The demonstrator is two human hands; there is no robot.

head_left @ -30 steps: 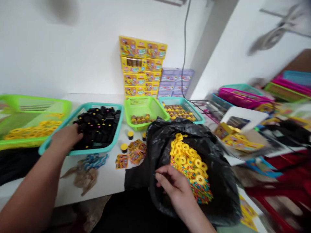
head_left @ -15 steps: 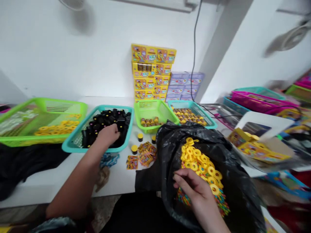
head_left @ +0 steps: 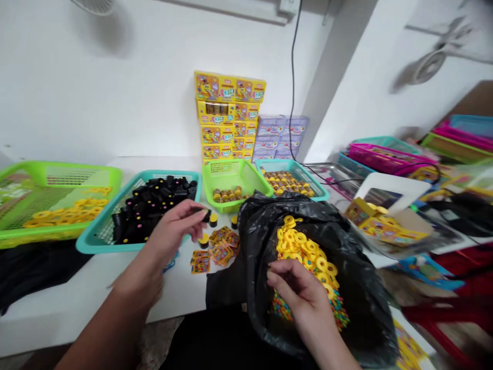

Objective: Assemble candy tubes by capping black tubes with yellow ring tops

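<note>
My left hand is closed in a pinch on a small black piece, just right of the teal basket heaped with similar black pieces. Small black tubs with yellow tops stand on the table below it, beside printed picture cards. Over the near left part of a black plastic bag, my right hand has thumb and fingers pressed together; what they hold, if anything, is hidden. Inside the bag lie yellow rings and small multicoloured beads.
Green baskets stand at the left and back middle, and a teal basket of filled tubs is beside them. Yellow boxes and purple boxes are stacked at the wall. A cable hangs down; an opened carton lies right.
My left hand has come up out of the basket of black pieces and moved right, with a black piece in its fingers. My right hand stays over the bag. The view has shifted rightward.
</note>
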